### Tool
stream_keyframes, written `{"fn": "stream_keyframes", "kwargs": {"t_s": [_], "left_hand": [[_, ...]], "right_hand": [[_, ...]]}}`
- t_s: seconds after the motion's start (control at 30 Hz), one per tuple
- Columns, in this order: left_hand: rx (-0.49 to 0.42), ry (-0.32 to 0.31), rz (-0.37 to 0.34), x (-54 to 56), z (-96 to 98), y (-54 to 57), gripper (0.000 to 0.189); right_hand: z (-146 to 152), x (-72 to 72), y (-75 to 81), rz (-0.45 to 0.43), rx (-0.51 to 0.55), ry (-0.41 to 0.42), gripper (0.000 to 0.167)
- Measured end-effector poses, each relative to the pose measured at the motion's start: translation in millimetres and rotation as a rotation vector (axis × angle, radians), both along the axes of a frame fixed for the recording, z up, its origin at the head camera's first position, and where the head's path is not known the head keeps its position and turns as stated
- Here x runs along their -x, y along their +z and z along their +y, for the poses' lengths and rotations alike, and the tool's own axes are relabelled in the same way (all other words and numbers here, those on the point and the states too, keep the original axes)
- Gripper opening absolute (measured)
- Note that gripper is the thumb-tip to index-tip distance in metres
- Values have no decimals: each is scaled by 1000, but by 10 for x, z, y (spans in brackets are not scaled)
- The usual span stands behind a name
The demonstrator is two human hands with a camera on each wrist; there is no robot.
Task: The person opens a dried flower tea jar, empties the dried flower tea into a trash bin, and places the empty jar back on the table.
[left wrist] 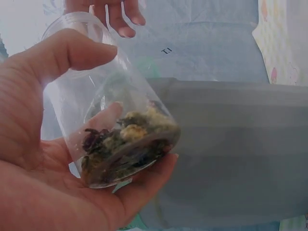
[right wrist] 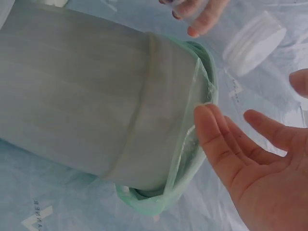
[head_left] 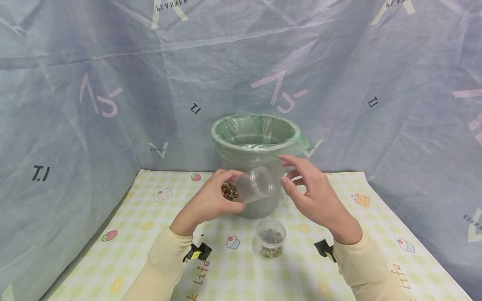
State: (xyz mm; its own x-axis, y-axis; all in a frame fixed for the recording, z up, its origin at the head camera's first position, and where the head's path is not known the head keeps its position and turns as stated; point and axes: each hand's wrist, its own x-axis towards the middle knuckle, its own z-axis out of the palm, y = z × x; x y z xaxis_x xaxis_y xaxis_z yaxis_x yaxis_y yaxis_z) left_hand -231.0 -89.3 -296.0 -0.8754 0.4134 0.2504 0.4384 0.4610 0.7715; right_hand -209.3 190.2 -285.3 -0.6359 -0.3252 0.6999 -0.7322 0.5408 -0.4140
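My left hand [head_left: 211, 198] grips a clear plastic jar [head_left: 250, 187], tilted with its mouth toward the right. Dried flower tea [left wrist: 132, 134], brownish with yellow and dark bits, lies at the jar's bottom end. Through the jar's wall, the left wrist view shows fingers behind it and the thumb across its upper side. My right hand [head_left: 316, 194] is to the right of the jar's mouth, apart from it, with fingers loosely bent and nothing in them. Below both hands, a second clear jar [head_left: 270, 238] stands on the table, with dried bits inside.
Behind the hands stands a grey bin [head_left: 260, 210] lined with a green plastic bag [head_left: 256, 154] folded over its rim. A checked tablecloth [head_left: 165, 225] with printed pictures covers the table. Blue-grey printed cloth [head_left: 150, 83] hangs at the back and sides.
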Motion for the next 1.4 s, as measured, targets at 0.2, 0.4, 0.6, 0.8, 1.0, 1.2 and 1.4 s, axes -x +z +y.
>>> {"fn": "stream_keyframes", "kwargs": {"t_s": [0.2,0.4,0.6,0.8,1.0,1.2,1.4], "left_hand": [[-2,7,13,-22,28,5,66],[0,9,20,-6,27,-25,66],[14,19,18,14,22,-72,66],[36,23,35,25,47,-110,66],[61,26,40,34,64,-132,67],[64,8,24,61,55,-158,65],[103,15,61,75,56,-182,64]], "right_hand": [[-62,5,-57,-30,-9,58,55],[-85,31,-89,-28,-7,57,55],[-81,59,-125,-42,-4,67,55],[-100,64,-166,-122,-19,79,59],[-131,72,-208,-152,-15,80,58],[-128,97,-237,-200,-23,59,49],[-135,135,-289,-292,4,79,47]]}}
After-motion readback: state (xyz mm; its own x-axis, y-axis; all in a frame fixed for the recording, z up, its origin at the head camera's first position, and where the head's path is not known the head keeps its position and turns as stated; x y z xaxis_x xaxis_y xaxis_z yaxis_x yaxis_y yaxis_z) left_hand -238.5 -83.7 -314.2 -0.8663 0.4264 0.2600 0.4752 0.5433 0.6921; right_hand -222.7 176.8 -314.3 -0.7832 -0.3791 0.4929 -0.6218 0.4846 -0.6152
